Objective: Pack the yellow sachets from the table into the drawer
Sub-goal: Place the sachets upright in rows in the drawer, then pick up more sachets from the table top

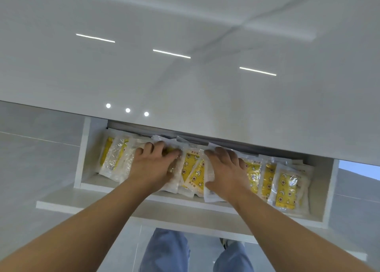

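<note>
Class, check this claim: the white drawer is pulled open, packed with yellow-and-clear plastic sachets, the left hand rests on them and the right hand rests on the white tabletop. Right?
One slip. The head view shows the right hand inside the white drawer too, resting on the yellow-and-clear plastic sachets beside the left hand, not on the white tabletop. The rest stands.

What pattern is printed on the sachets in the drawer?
Clear plastic sachets carry yellow panels with stars, moons and flowers; head view.

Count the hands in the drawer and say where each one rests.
2. The left hand lies on the sachets left of the drawer's middle; the right hand on sachets just right of it. Neither is hidden.
</note>
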`<state>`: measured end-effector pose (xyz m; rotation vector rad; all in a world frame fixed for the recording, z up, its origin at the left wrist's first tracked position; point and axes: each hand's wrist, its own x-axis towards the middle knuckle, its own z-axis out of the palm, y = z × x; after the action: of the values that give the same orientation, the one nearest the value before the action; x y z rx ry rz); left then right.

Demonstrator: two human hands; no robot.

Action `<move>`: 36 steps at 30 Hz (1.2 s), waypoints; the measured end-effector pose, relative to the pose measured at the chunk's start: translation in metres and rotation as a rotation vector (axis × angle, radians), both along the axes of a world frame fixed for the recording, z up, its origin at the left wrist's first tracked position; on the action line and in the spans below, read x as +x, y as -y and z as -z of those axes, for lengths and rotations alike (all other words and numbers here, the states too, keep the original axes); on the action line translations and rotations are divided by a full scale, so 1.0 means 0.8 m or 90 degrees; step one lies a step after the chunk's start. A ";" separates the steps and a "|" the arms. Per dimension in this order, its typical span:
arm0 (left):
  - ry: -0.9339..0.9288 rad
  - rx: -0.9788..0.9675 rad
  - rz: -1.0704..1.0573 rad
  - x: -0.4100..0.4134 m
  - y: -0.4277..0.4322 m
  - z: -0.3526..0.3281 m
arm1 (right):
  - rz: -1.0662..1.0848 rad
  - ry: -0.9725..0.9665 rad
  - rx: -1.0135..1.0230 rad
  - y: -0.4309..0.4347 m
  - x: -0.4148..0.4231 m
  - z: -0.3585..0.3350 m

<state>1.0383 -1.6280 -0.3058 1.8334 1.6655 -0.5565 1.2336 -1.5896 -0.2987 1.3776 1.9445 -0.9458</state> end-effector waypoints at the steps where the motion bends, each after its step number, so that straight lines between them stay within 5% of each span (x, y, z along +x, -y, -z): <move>1: 0.018 0.012 0.015 -0.001 0.000 0.002 | -0.012 0.016 -0.004 0.000 -0.001 0.003; 9: -0.048 0.033 0.053 0.000 0.019 0.028 | -0.090 0.084 0.048 0.021 -0.016 0.025; 15: -0.067 0.083 -0.069 -0.016 0.040 0.039 | -0.065 0.063 0.105 0.029 -0.016 0.027; 20: 0.003 0.070 -0.055 -0.019 0.017 0.021 | -0.087 0.036 0.040 0.020 -0.016 0.017; 28: 0.013 -0.026 -0.048 -0.025 0.003 -0.008 | 0.023 0.006 0.051 0.020 -0.034 -0.013; 36: 0.181 0.101 -0.154 -0.027 0.010 -0.116 | 0.252 -0.062 0.080 0.041 -0.040 -0.124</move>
<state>1.0167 -1.6357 -0.2129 1.6914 1.7384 -0.0594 1.2019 -1.6228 -0.1996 1.8672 1.8621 -1.1008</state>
